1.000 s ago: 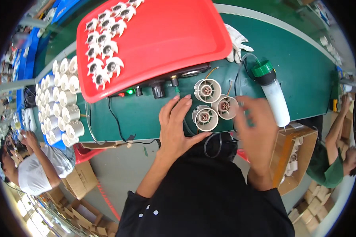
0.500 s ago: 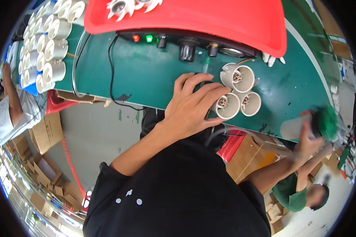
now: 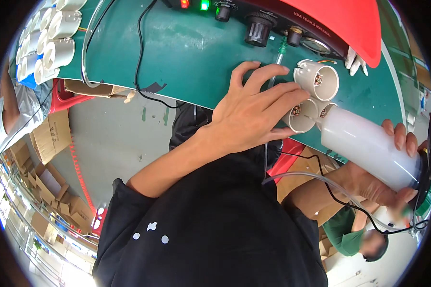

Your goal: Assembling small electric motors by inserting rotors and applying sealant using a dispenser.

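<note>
My left hand (image 3: 254, 110) rests over the table's near edge, thumb and fingers curled round a white cylindrical housing (image 3: 307, 122) with a copper-wound core inside. Touching it stand a second such housing (image 3: 329, 88), farther back, and a third (image 3: 324, 109), partly covered. My right hand (image 3: 378, 184) is wrapped round a large dispensing syringe (image 3: 368, 141) filled with something whitish. It lies slanted, its narrow tip over the third housing. A black and green cap closes its far end, with a clear tube (image 3: 337, 179) and black cable there.
Behind the housings stands a black controller (image 3: 297, 21) with knobs and lit switches, under a red tray (image 3: 354, 24). Many white housings (image 3: 60, 52) stand at the left. White-gloved fingertips or a glove (image 3: 355, 62) show at the back right. Two people are nearby.
My right hand has brought the syringe from the far right to the housings, turning its tip towards them. My left hand keeps its hold. The whole view has shifted.
</note>
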The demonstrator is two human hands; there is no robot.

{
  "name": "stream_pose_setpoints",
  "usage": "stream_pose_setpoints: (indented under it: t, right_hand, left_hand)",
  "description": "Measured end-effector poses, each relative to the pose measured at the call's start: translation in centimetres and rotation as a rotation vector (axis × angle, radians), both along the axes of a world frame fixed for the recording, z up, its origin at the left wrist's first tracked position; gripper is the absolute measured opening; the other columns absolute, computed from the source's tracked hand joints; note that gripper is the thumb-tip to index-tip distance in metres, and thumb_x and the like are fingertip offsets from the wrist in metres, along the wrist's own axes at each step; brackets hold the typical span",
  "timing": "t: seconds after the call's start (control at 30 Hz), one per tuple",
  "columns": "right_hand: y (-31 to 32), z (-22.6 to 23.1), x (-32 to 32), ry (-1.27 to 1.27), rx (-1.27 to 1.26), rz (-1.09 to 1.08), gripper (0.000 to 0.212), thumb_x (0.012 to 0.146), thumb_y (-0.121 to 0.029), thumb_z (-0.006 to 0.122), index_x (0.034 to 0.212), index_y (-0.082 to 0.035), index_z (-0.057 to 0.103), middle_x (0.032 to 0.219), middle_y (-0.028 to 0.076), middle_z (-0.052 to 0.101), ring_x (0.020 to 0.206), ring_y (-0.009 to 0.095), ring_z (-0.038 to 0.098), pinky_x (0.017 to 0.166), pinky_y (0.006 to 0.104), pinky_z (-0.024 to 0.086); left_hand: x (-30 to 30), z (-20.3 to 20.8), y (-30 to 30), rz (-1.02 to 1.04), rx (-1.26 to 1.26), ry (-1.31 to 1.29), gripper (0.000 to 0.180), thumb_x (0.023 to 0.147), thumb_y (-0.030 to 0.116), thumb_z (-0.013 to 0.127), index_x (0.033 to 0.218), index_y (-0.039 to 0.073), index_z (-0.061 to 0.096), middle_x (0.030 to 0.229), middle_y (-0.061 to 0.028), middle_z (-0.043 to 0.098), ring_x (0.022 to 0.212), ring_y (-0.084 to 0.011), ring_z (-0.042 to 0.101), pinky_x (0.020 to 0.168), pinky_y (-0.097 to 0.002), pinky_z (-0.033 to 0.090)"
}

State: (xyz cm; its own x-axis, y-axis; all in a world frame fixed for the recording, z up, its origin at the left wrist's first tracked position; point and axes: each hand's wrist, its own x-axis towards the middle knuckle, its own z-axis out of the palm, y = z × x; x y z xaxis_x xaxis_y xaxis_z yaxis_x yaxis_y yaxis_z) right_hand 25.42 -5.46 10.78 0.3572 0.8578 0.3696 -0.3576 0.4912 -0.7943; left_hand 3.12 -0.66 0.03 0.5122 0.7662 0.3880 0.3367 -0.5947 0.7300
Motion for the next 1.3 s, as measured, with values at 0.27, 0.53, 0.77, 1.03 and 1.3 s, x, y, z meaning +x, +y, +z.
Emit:
stream_pose_setpoints:
  t: [0.27, 0.53, 0.77, 1.03, 1.3]
  right_hand:
    - [0.0, -0.5, -0.5, -0.018, -0.026, -0.050, 0.085, 0.070, -0.047, 0.076, 0.134, 0.000, 0.044, 0.108, 0.010, 0.049, 0.096, 0.026, 0.046, 0.089, 0.0470, 0.034]
    - [0.1, -0.2, -2.1, -0.039, -0.057, -0.149, 0.082, 0.067, -0.052, 0.078, 0.123, 0.000, 0.049, 0.097, 0.013, 0.055, 0.091, 0.029, 0.053, 0.087, 0.0481, 0.042]
    - [0.2, -0.3, -2.2, -0.092, -0.069, -0.209, 0.082, 0.068, -0.053, 0.078, 0.121, 0.002, 0.049, 0.097, 0.013, 0.054, 0.091, 0.029, 0.053, 0.087, 0.0485, 0.043]
    - [0.2, 0.3, -2.9, -0.096, -0.083, -0.200, 0.081, 0.069, -0.055, 0.077, 0.119, 0.003, 0.049, 0.099, 0.014, 0.053, 0.091, 0.030, 0.053, 0.089, 0.0497, 0.043]
    - [-0.1, -0.1, -2.7, -0.067, -0.083, -0.233, 0.083, 0.067, -0.059, 0.075, 0.115, 0.005, 0.050, 0.100, 0.015, 0.053, 0.091, 0.031, 0.053, 0.088, 0.0492, 0.045]
  left_hand:
    - [0.2, -0.5, -0.2, 0.049, 0.042, -0.013, 0.067, 0.055, 0.027, 0.088, 0.117, 0.019, 0.064, 0.115, 0.0052, 0.065, 0.121, -0.0221, 0.050, 0.102, -0.0473, 0.033]
    - [0.1, -0.5, -0.3, 0.042, 0.043, -0.017, 0.068, 0.055, 0.028, 0.088, 0.117, 0.019, 0.064, 0.115, 0.0055, 0.065, 0.122, -0.0219, 0.050, 0.103, -0.0479, 0.033]
    - [0.1, -0.5, -0.2, 0.041, 0.039, -0.008, 0.067, 0.056, 0.029, 0.088, 0.118, 0.020, 0.064, 0.115, 0.0058, 0.065, 0.122, -0.0215, 0.050, 0.103, -0.0479, 0.032]
    - [0.1, -0.6, -0.3, 0.037, 0.036, -0.009, 0.068, 0.055, 0.029, 0.088, 0.118, 0.020, 0.064, 0.114, 0.0062, 0.065, 0.123, -0.0212, 0.049, 0.104, -0.0479, 0.032]
    - [0.2, -0.7, -0.3, 0.047, 0.052, -0.003, 0.069, 0.055, 0.029, 0.088, 0.119, 0.021, 0.064, 0.114, 0.0065, 0.065, 0.122, -0.0214, 0.049, 0.103, -0.0475, 0.032]
